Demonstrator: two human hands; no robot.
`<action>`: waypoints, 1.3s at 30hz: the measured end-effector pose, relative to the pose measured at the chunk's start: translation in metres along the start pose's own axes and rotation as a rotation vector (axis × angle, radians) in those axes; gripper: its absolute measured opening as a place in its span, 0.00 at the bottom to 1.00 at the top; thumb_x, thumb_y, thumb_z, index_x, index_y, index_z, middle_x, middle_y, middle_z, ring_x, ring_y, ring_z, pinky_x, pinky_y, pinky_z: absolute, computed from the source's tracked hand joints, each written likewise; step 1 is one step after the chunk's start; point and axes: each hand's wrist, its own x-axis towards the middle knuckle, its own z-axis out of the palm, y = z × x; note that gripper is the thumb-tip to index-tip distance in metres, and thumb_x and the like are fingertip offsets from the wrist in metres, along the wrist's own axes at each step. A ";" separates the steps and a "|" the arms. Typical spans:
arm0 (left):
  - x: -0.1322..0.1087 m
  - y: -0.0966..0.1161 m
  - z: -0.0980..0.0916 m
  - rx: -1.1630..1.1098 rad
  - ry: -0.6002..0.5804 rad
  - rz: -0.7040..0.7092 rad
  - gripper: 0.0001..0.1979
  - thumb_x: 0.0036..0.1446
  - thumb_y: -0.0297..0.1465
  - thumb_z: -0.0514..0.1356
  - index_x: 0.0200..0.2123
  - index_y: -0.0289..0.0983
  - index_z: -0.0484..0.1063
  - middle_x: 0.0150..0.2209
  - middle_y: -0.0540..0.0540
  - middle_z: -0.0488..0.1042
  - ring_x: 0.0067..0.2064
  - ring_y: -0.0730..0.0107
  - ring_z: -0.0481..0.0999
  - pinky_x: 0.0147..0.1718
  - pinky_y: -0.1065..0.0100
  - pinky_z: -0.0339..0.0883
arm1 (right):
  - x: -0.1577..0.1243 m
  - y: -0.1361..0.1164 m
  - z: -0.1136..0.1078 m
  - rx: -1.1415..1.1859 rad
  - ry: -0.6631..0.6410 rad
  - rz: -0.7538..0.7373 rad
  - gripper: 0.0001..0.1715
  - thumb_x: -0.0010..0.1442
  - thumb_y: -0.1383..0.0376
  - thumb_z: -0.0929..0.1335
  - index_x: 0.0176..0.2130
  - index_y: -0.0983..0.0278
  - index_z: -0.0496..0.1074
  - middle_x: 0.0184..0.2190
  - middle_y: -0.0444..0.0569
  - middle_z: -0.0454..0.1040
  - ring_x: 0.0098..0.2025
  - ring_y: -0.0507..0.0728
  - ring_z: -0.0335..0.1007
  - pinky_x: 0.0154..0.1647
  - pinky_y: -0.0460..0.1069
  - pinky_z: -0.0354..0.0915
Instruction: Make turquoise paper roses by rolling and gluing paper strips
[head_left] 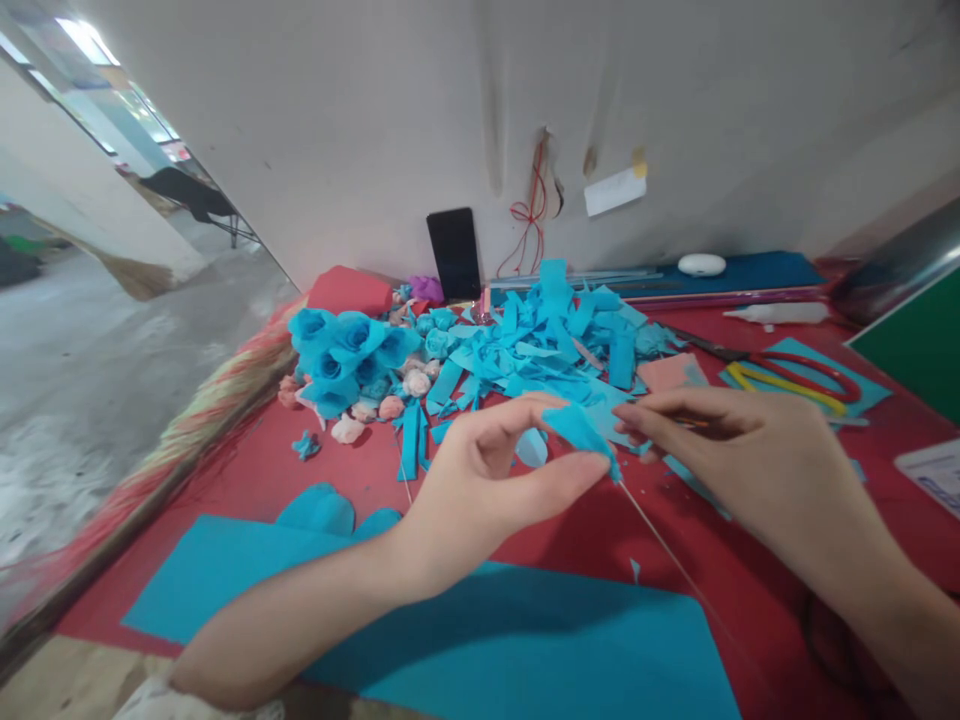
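Pinching a curled bright-blue paper piece [579, 428] on a thin, straight stem [646, 518] with the left hand [472, 490], mid-frame. Holding the right hand [750, 460], fingers bent, just beside; cannot tell its grip.

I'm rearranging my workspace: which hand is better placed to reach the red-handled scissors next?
Probably the right hand: it is nearer the scissors, while the left hand pinches a blue paper piece.
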 end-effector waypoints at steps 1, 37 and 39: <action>0.000 0.000 0.000 -0.004 0.001 0.000 0.09 0.45 0.29 0.62 0.19 0.36 0.64 0.28 0.45 0.68 0.49 0.57 0.64 0.41 0.63 0.59 | 0.001 -0.001 -0.001 0.037 -0.026 0.014 0.16 0.48 0.50 0.68 0.22 0.59 0.74 0.18 0.43 0.72 0.19 0.53 0.65 0.17 0.45 0.56; 0.013 -0.013 -0.008 0.444 0.069 0.447 0.14 0.48 0.33 0.65 0.41 0.39 0.73 0.38 0.46 0.75 0.42 0.65 0.70 0.43 0.64 0.63 | -0.015 -0.028 -0.005 0.982 -0.480 0.313 0.15 0.47 0.56 0.73 0.19 0.61 0.69 0.13 0.39 0.52 0.16 0.47 0.46 0.16 0.42 0.51; 0.012 -0.012 -0.008 0.495 0.066 0.488 0.11 0.49 0.33 0.65 0.38 0.39 0.74 0.37 0.46 0.75 0.41 0.65 0.71 0.45 0.63 0.61 | -0.015 -0.028 -0.004 1.029 -0.552 0.338 0.12 0.48 0.57 0.72 0.22 0.60 0.71 0.13 0.38 0.50 0.17 0.47 0.45 0.17 0.41 0.50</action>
